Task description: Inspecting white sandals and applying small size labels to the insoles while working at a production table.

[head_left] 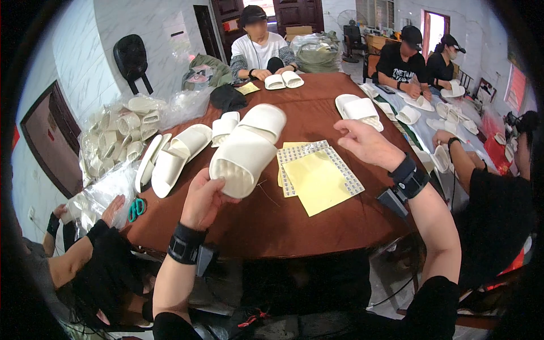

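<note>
My left hand grips a cream-white slide slipper by its toe end, thumb against the front edge. The slipper is raised over the brown-covered table, its heel end pointing up and away. My right hand is held in the air to the right, fingers bent and parted from the thumb, with nothing visible between them. Below and between the hands lie a sheet of small printed stickers and a plain yellow sheet overlapping it. Another white slipper lies just beyond my right hand.
More slippers lie left of my left hand, near teal-handled scissors and a plastic bag full of slippers. A black cap-like cloth lies farther back. Co-workers sit across, left and right; one handles a slipper pair.
</note>
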Tool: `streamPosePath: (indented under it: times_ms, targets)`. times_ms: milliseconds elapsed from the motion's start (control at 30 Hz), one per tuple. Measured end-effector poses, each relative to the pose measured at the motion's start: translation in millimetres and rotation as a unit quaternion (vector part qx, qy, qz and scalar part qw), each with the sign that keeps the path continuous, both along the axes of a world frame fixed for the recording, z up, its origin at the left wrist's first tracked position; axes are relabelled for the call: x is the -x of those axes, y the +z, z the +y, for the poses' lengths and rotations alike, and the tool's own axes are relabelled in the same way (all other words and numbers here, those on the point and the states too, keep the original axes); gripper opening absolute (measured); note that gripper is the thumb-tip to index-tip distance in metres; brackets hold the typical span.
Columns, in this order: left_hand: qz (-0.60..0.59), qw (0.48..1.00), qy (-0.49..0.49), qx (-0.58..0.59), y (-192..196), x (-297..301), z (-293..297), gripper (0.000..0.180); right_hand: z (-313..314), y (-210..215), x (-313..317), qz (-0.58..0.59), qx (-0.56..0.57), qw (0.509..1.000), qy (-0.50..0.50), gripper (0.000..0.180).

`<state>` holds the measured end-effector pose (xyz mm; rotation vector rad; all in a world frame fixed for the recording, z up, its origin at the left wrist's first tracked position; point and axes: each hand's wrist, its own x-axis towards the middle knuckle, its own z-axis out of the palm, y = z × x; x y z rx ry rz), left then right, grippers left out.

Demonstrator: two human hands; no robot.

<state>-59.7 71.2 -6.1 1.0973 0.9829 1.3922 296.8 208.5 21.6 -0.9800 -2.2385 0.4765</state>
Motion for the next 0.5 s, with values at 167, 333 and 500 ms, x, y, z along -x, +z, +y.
streamPosePath:
  times_ms: [167,333,500]
  targets:
    - [0.014,1.0,0.012,-0.023,18,-10,-32,0.032,-5,11,19,0.132,0.044,0.989,0.041,0.047]
    - [0.006,1.0,-0.01,-0.009,24,-9,-46,0.031,-9,14,20,0.278,0.255,0.917,0.128,0.032]
    - [0.005,1.0,-0.019,0.009,22,-9,-49,0.033,-8,12,17,0.28,0.262,0.918,0.1,0.026]
